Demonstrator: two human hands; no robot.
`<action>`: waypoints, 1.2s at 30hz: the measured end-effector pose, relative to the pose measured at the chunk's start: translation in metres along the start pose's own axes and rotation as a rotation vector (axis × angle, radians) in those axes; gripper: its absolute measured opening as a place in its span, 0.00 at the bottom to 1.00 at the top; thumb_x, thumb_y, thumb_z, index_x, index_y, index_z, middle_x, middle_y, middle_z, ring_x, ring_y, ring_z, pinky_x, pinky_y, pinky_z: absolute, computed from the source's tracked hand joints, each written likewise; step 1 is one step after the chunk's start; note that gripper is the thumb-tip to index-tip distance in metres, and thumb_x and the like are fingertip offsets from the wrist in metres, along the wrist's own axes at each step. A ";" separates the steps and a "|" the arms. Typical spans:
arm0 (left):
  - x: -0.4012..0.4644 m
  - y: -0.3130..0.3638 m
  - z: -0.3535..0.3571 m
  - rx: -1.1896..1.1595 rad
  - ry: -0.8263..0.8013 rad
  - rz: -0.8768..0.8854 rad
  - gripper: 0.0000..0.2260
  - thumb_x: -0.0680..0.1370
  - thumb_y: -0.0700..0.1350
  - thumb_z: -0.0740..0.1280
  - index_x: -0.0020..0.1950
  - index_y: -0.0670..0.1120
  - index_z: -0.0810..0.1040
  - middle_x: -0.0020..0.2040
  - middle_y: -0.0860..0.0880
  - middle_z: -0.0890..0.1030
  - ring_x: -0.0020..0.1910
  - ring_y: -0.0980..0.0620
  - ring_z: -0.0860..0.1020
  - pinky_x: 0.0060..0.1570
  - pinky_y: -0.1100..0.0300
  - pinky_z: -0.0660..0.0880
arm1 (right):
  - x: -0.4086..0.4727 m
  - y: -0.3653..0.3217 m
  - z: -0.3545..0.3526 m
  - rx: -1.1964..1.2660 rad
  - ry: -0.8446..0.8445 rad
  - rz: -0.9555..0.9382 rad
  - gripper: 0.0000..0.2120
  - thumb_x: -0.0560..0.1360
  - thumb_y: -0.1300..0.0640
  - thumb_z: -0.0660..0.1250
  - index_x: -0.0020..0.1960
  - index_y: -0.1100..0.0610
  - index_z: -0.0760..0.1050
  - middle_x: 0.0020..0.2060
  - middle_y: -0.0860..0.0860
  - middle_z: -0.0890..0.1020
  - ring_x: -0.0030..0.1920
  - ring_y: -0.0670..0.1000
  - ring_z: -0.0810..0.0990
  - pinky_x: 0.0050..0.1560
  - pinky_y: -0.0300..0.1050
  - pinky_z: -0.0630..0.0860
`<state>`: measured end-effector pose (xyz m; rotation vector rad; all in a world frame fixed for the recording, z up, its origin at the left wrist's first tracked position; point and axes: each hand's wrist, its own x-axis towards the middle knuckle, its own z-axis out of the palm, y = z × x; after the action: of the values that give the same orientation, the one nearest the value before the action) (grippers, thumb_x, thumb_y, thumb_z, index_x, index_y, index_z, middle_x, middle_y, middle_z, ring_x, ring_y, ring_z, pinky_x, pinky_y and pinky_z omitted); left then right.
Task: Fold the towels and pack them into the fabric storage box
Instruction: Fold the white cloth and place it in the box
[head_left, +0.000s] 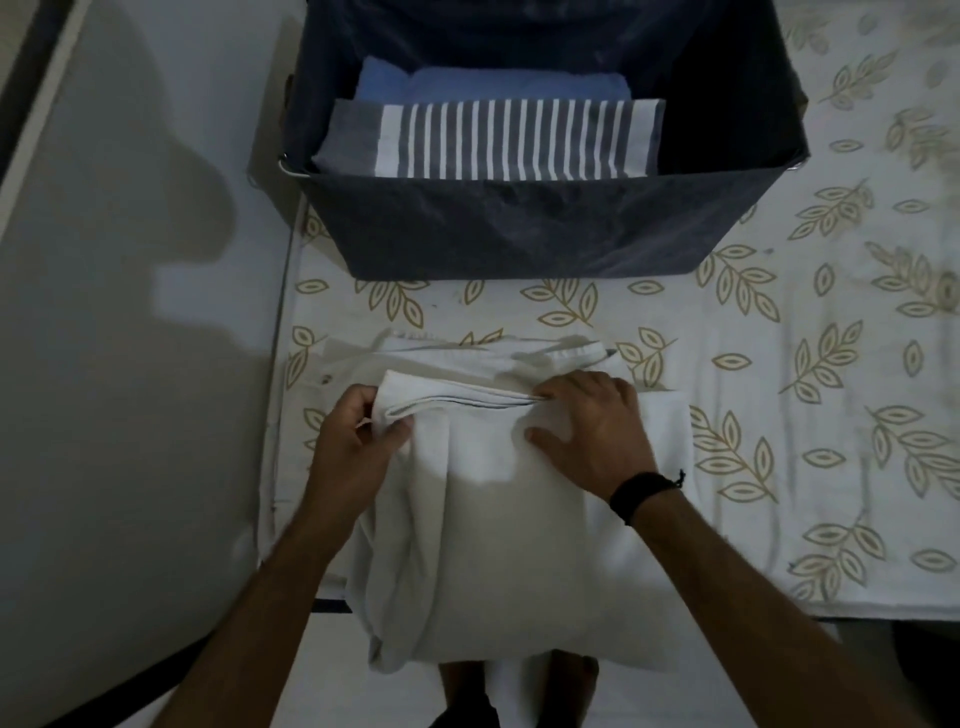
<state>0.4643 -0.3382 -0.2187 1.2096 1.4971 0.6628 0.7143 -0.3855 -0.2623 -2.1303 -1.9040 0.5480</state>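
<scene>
Towel (498, 525), white and partly folded, lies at the near left corner of the bed (810, 395), with its lower end hanging over the near edge. The left hand (358, 441) pinches the folded top corner, fingers curled round the cloth. The right hand (592, 431) lies flat on the fold, fingers spread wide. Farther back on the bed stands the dark blue box (519, 228). Inside it sit a striped towel (498, 140) and a blue towel (493, 85) behind it.

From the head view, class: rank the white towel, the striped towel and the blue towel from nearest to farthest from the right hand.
1. white towel, under the right hand.
2. striped towel, at the box's near side.
3. blue towel, behind the striped one.
</scene>
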 end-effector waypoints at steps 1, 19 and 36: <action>0.002 0.000 0.000 0.012 0.027 0.007 0.10 0.76 0.39 0.70 0.56 0.46 0.78 0.52 0.49 0.83 0.52 0.48 0.81 0.52 0.54 0.78 | 0.000 0.007 -0.001 -0.031 0.009 0.025 0.17 0.67 0.44 0.73 0.53 0.49 0.78 0.51 0.49 0.81 0.56 0.56 0.75 0.61 0.54 0.64; 0.035 -0.002 -0.024 0.500 0.046 0.346 0.07 0.70 0.40 0.76 0.45 0.48 0.81 0.37 0.55 0.80 0.36 0.61 0.76 0.38 0.64 0.73 | -0.004 0.041 -0.030 -0.192 0.118 0.120 0.18 0.70 0.37 0.65 0.44 0.51 0.80 0.38 0.52 0.84 0.44 0.58 0.78 0.54 0.55 0.68; 0.003 -0.065 0.029 1.049 -0.038 0.353 0.29 0.81 0.62 0.47 0.80 0.53 0.46 0.80 0.50 0.46 0.79 0.50 0.46 0.77 0.50 0.45 | -0.046 0.011 0.041 -0.085 -0.054 0.069 0.36 0.80 0.35 0.49 0.81 0.52 0.43 0.80 0.50 0.43 0.80 0.51 0.42 0.78 0.59 0.50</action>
<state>0.4698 -0.3630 -0.2856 2.2906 1.6462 0.0081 0.7030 -0.4354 -0.2981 -2.2637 -1.9215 0.5525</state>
